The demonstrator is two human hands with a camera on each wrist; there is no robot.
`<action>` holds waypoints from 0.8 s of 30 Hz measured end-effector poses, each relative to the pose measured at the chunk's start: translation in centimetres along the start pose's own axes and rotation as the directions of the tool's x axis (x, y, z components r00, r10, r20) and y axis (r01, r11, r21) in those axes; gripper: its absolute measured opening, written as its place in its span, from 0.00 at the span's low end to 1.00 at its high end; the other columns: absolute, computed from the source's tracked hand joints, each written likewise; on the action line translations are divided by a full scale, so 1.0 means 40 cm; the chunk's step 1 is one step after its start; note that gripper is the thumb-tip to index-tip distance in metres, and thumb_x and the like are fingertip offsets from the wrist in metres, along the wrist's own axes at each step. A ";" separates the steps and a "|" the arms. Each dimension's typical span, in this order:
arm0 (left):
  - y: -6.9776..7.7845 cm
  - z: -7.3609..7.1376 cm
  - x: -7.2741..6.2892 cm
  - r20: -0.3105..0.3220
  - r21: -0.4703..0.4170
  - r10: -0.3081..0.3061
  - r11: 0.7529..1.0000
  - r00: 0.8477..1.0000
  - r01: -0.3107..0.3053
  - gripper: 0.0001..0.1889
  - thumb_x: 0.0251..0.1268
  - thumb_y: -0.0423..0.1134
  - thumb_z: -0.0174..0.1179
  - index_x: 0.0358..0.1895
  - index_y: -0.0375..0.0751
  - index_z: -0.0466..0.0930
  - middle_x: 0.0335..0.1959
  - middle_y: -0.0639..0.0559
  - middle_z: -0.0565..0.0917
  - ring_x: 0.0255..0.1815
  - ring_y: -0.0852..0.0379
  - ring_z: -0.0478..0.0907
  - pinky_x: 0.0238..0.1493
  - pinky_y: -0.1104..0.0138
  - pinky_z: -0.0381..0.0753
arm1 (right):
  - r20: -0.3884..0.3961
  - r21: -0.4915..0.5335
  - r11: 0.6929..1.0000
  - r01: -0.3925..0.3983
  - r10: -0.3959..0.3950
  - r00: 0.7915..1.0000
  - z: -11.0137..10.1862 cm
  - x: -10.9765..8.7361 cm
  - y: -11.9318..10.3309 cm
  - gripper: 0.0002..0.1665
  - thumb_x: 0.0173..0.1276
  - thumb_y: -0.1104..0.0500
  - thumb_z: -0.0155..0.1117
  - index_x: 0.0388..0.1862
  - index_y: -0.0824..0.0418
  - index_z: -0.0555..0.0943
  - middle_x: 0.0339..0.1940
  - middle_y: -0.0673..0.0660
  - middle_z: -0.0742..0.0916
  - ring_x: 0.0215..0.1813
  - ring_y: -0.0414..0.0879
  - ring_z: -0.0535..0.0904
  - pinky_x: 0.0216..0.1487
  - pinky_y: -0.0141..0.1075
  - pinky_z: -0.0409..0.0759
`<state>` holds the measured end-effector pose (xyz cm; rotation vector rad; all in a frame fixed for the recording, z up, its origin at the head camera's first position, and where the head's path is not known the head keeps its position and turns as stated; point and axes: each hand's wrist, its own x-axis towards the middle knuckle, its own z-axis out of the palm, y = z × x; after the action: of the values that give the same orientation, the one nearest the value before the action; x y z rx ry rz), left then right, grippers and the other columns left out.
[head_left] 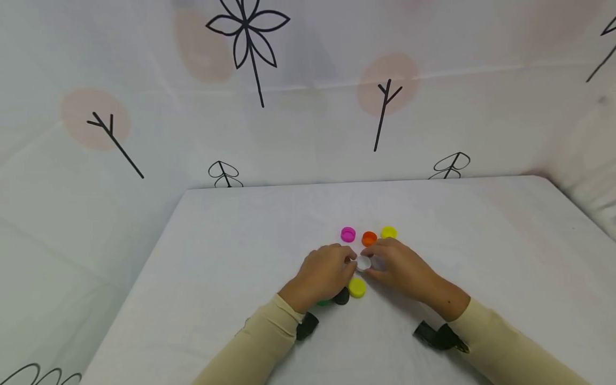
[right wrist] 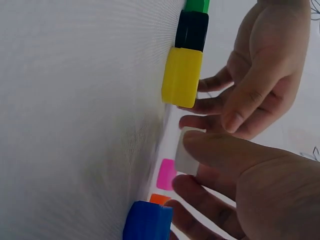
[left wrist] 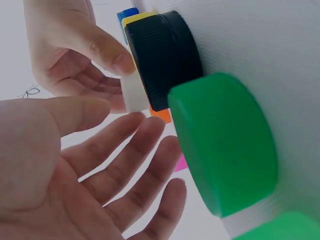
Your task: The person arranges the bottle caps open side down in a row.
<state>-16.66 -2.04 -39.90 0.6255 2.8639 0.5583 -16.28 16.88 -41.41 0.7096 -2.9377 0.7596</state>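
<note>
A small white bottle cap [head_left: 363, 263] stands between the two hands, pinched by the thumb and fingers of my right hand [head_left: 403, 268]. The right wrist view shows that thumb lying across the white cap [right wrist: 187, 155]. Close by on its left is my left hand [head_left: 326, 271]; in the left wrist view its fingers [left wrist: 125, 175] are spread and loosely bent, holding nothing. Near it lie a yellow cap [head_left: 357, 288], a black cap [head_left: 341, 297] and a green cap [left wrist: 225, 145], which the left hand partly hides in the head view.
Beyond the hands lie a magenta cap [head_left: 348, 234], an orange cap [head_left: 369, 238] and another yellow cap [head_left: 389, 232]. The right wrist view shows a blue cap [right wrist: 147, 220], hidden from the head. A white cloth covers the table [head_left: 231, 246]; a patterned cloth [head_left: 308, 128] hangs behind.
</note>
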 end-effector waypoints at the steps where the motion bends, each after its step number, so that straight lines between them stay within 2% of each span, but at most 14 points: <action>1: 0.002 -0.002 0.000 -0.007 -0.021 -0.011 1.000 1.000 0.010 0.13 0.73 0.47 0.58 0.54 0.48 0.84 0.44 0.58 0.87 0.40 0.61 0.80 0.42 0.68 0.79 | -0.011 0.002 1.000 0.004 -0.004 1.000 -0.001 -0.001 -0.001 0.20 0.55 0.60 0.79 0.48 0.61 0.86 0.43 0.53 0.87 0.51 0.51 0.80 0.54 0.48 0.83; 5: 0.004 -0.006 0.001 -0.030 -0.101 -0.041 0.994 0.999 0.038 0.12 0.72 0.46 0.59 0.52 0.48 0.83 0.41 0.59 0.88 0.37 0.62 0.81 0.38 0.70 0.78 | -0.052 -0.001 1.000 0.011 -0.011 0.999 -0.002 -0.003 -0.004 0.22 0.55 0.58 0.80 0.49 0.61 0.86 0.42 0.52 0.87 0.49 0.49 0.81 0.51 0.46 0.84; 10: 0.004 -0.008 0.001 -0.059 -0.157 -0.052 0.987 0.997 0.042 0.12 0.73 0.45 0.59 0.53 0.48 0.81 0.43 0.57 0.89 0.42 0.61 0.85 0.43 0.68 0.82 | -0.105 0.005 1.000 0.011 -0.011 0.994 -0.003 0.001 -0.008 0.23 0.54 0.57 0.80 0.49 0.61 0.85 0.35 0.49 0.87 0.42 0.45 0.82 0.47 0.43 0.85; 16: 0.005 -0.010 0.000 -0.125 -0.197 -0.033 0.980 0.992 0.007 0.11 0.73 0.44 0.59 0.53 0.48 0.81 0.45 0.56 0.89 0.42 0.62 0.86 0.41 0.69 0.83 | -0.165 0.041 0.999 0.032 -0.025 0.986 -0.004 0.003 -0.008 0.23 0.54 0.59 0.80 0.49 0.61 0.83 0.29 0.47 0.86 0.38 0.44 0.81 0.44 0.45 0.84; 24: 0.004 -0.016 -0.001 -0.189 -0.215 -0.008 0.976 0.982 -0.033 0.10 0.70 0.44 0.63 0.51 0.49 0.83 0.42 0.58 0.89 0.38 0.65 0.84 0.38 0.73 0.80 | -0.193 0.105 0.993 0.056 -0.035 0.981 -0.002 0.003 0.000 0.24 0.55 0.62 0.79 0.50 0.59 0.81 0.29 0.46 0.86 0.36 0.43 0.82 0.45 0.47 0.83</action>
<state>-16.71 -2.12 -39.23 0.5824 2.9137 0.9661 -16.38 16.85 -41.31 0.6676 -2.7166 0.9349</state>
